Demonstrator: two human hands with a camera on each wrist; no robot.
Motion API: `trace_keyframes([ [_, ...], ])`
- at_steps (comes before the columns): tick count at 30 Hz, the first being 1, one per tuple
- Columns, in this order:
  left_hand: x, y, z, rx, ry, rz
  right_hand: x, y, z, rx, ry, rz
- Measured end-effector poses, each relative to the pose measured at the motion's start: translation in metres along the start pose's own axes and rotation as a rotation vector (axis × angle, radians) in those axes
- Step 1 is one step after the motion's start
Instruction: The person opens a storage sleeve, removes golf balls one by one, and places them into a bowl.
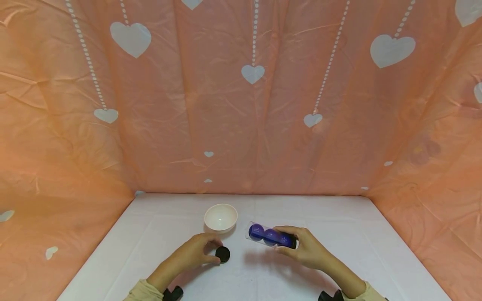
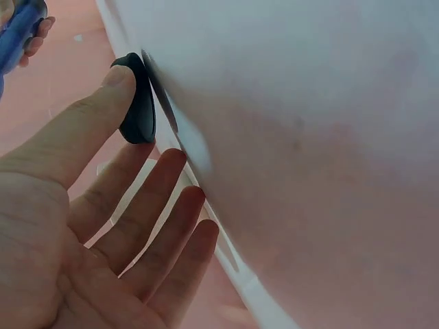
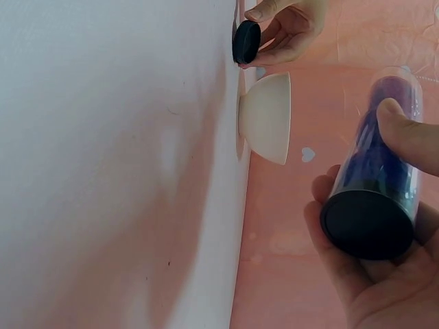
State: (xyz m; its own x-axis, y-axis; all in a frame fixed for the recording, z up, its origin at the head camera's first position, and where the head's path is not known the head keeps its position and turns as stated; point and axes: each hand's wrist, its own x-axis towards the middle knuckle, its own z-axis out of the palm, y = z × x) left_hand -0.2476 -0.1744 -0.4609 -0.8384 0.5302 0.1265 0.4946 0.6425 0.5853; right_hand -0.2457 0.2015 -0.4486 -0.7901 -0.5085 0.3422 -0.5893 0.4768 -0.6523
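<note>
Tube [image 1: 272,237] of clear plastic with blue balls [image 1: 257,231] inside lies almost level in my right hand [image 1: 306,251], my fingers curled around its black-capped end. Its long axis runs from 4 o'clock to 10 o'clock, open mouth toward the white bowl [image 1: 220,217]. The loose black cap [image 1: 222,254] sits on the white table [image 1: 376,251] at 9 o'clock of the tube, touched by the thumb of my left hand [image 1: 192,253], fingers loosely spread. I can read no label or writing.
</note>
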Motion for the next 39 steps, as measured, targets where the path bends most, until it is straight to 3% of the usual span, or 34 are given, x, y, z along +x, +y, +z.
trace_keyframes([
  [13,-0.003,0.009,0.001,0.097,0.046,-0.040,0.000,-0.001,0.001,-0.016,0.025,-0.022],
  [18,0.003,0.015,-0.001,-0.068,0.057,-0.023,0.001,-0.001,0.001,-0.024,0.033,-0.037],
  [24,0.014,0.021,0.003,-0.268,0.126,0.064,0.002,-0.002,0.002,-0.010,0.023,-0.049],
  [30,0.019,0.026,0.009,-0.352,0.158,0.122,0.003,-0.001,0.002,-0.002,0.013,-0.053],
  [39,0.029,0.034,0.016,-0.459,0.172,0.155,0.004,-0.001,0.000,-0.006,-0.017,-0.040],
])
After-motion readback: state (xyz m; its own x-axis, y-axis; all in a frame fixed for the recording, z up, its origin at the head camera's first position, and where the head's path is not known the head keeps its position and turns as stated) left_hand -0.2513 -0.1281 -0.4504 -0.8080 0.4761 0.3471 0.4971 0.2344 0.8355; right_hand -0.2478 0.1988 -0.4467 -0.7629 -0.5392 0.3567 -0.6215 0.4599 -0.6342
